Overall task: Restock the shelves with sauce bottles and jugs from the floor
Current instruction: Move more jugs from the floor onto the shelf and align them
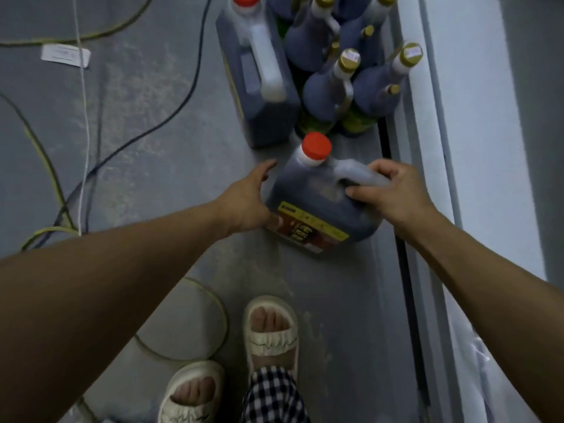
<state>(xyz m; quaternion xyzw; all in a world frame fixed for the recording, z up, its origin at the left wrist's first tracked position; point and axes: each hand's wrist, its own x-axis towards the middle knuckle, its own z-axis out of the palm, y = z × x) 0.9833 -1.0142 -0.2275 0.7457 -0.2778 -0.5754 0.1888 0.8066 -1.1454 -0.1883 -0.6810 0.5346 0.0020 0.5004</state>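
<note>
Crouching over the nearest jug (320, 203) on the floor (152, 132), the person curls the right hand (393, 193) round its handle while the left hand (247, 203) lies open against its side. Another jug (256, 83) and a cluster of bottles (345, 71) stand just behind, so by my reckoning most of the restocking remains.

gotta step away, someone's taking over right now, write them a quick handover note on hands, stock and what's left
Right hand grips the handle of the near jug, which stands on the floor.
Left hand is open against the jug's left side.
Second jug and a cluster of gold-capped bottles stand just beyond, beside the shelf base.
Done: nothing shelved that this view shows.
Left: lift this jug, shelve it, then the rest.
</note>
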